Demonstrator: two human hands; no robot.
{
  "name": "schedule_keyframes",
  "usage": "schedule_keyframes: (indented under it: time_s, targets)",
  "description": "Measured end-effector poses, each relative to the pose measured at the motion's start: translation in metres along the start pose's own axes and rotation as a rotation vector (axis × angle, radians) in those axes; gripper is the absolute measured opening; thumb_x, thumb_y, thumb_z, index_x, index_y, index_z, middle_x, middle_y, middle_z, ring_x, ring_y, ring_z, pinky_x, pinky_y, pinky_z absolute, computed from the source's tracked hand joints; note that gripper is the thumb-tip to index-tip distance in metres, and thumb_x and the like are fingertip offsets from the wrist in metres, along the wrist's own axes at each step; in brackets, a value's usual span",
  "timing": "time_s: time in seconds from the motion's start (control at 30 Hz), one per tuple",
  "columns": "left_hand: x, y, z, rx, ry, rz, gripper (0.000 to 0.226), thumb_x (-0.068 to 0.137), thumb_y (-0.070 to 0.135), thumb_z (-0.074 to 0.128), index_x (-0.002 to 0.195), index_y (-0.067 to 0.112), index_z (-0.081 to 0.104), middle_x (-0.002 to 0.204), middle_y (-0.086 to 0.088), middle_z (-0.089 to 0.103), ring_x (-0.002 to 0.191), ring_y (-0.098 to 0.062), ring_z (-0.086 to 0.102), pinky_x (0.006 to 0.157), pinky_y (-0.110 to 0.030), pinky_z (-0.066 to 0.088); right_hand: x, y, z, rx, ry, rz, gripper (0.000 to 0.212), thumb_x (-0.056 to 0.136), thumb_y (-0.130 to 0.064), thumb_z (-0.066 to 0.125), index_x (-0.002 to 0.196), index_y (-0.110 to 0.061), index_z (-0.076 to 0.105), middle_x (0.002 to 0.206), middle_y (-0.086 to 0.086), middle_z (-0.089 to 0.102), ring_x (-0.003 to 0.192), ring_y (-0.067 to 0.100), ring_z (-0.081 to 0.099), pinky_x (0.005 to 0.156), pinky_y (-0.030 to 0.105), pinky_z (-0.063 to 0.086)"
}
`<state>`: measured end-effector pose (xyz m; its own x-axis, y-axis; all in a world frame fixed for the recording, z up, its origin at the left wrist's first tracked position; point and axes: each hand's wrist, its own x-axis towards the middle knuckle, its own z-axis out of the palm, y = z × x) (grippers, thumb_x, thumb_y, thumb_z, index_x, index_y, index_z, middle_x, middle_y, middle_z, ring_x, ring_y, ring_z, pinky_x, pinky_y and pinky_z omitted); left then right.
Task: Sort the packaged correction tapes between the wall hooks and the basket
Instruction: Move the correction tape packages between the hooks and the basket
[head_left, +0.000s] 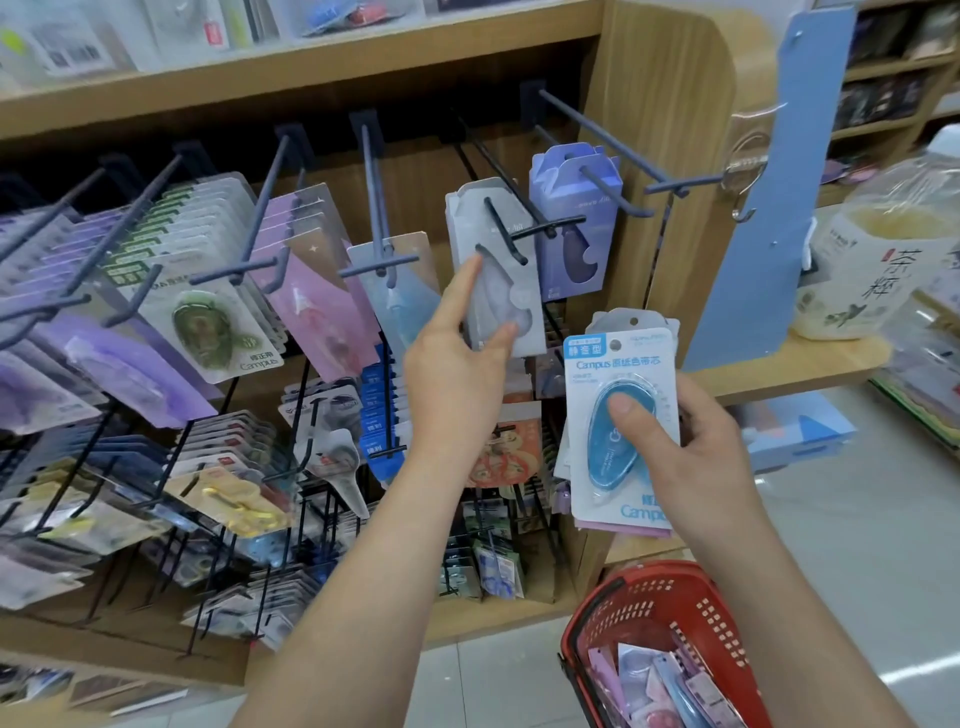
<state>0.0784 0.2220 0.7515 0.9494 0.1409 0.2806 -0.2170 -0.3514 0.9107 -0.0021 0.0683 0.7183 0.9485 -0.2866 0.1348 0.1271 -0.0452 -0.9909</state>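
Note:
My left hand (457, 358) pinches a grey packaged correction tape (496, 270) that hangs on a dark wall hook (501, 228); the thumb lies on its front and the forefinger runs up its left edge. Lower right, my right hand (691, 447) grips a small stack of packs, and the front one is a white and blue Campus correction tape (618, 426) with the thumb on its blister. A red basket (649, 597) on the floor at the bottom right holds several more packs.
Rows of hooks carry purple, green, pink and blue packs (208, 322) to the left. A purple boxed tape (571, 218) hangs just right of the grey pack. A bare hook (613, 140) juts out at the upper right. A wooden side panel (670, 130) and blue sign (769, 208) stand to the right.

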Motion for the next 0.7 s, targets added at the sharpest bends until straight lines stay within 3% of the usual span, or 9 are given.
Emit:
schedule_keyframes:
  time_s: [0.07,0.17,0.2,0.27,0.37,0.47,0.57,0.7]
  targets:
    - [0.009,-0.003,0.005,0.055,-0.01,0.032,0.064,0.092,0.015,0.068,0.146,0.04,0.043,0.106,0.027,0.053,0.08,0.012,0.053,0.08,-0.007,0.042,0.0,-0.001,0.0,0.058,-0.019,-0.002,0.015,0.091,-0.03,0.068,0.088,-0.044,0.071,0.093,-0.01,0.074,0.082,0.006,0.07,0.064,0.02,0.054]
    - [0.008,-0.001,0.005,0.206,-0.112,0.03,0.067,0.097,0.02,0.059,0.15,0.047,0.028,0.114,0.018,0.049,0.093,-0.003,0.053,0.087,-0.027,0.049,0.001,-0.006,0.002,0.168,-0.082,0.036,0.019,0.095,-0.012,0.062,0.095,-0.03,0.067,0.081,-0.017,0.073,0.071,0.0,0.068,0.057,0.017,0.052]
    - [0.003,0.0,0.003,0.243,-0.15,0.012,0.064,0.098,0.023,0.056,0.149,0.048,0.027,0.117,0.019,0.048,0.096,-0.005,0.055,0.086,-0.03,0.049,0.001,-0.007,0.003,0.188,-0.108,0.051,0.018,0.093,-0.012,0.063,0.096,-0.029,0.068,0.081,-0.016,0.074,0.071,0.001,0.068,0.058,0.018,0.053]
    - [-0.011,0.0,-0.003,0.184,-0.19,-0.025,0.047,0.1,0.028,0.054,0.142,0.044,0.042,0.116,0.024,0.054,0.099,-0.003,0.057,0.087,-0.03,0.048,0.001,-0.008,0.003,0.22,-0.159,0.074,0.017,0.092,-0.016,0.064,0.095,-0.032,0.071,0.085,-0.013,0.075,0.075,0.005,0.07,0.061,0.022,0.055]
    - [-0.04,0.004,-0.01,-0.183,-0.318,-0.199,0.022,0.098,0.024,0.058,0.117,0.03,0.068,0.103,0.009,0.073,0.092,-0.007,0.066,0.081,-0.031,0.055,0.001,-0.009,0.003,0.305,-0.235,0.091,0.02,0.085,-0.032,0.061,0.097,-0.045,0.071,0.099,-0.008,0.075,0.089,0.011,0.071,0.07,0.027,0.058]
    - [-0.053,0.004,-0.015,-0.388,-0.409,-0.31,0.023,0.096,0.018,0.06,0.115,0.025,0.069,0.109,-0.007,0.072,0.082,-0.01,0.067,0.063,-0.02,0.054,-0.002,-0.011,0.006,0.349,-0.281,0.086,0.023,0.089,-0.039,0.062,0.105,-0.055,0.064,0.108,-0.017,0.073,0.099,0.004,0.069,0.072,0.021,0.056]
    - [-0.052,-0.004,-0.019,-0.267,-0.484,-0.247,0.032,0.087,0.011,0.072,0.114,0.029,0.068,0.109,-0.001,0.073,0.091,-0.017,0.07,0.073,-0.025,0.059,-0.005,-0.01,0.009,0.327,-0.359,0.097,0.027,0.093,-0.041,0.059,0.112,-0.06,0.058,0.115,-0.019,0.07,0.107,0.004,0.067,0.076,0.021,0.055]
    - [-0.053,-0.007,-0.019,-0.181,-0.52,-0.29,0.045,0.076,0.01,0.084,0.113,0.027,0.066,0.103,0.01,0.074,0.095,-0.009,0.07,0.078,-0.028,0.059,-0.006,-0.008,0.011,0.32,-0.44,0.11,0.032,0.09,-0.041,0.051,0.111,-0.064,0.058,0.122,-0.017,0.067,0.113,0.008,0.066,0.082,0.025,0.056]
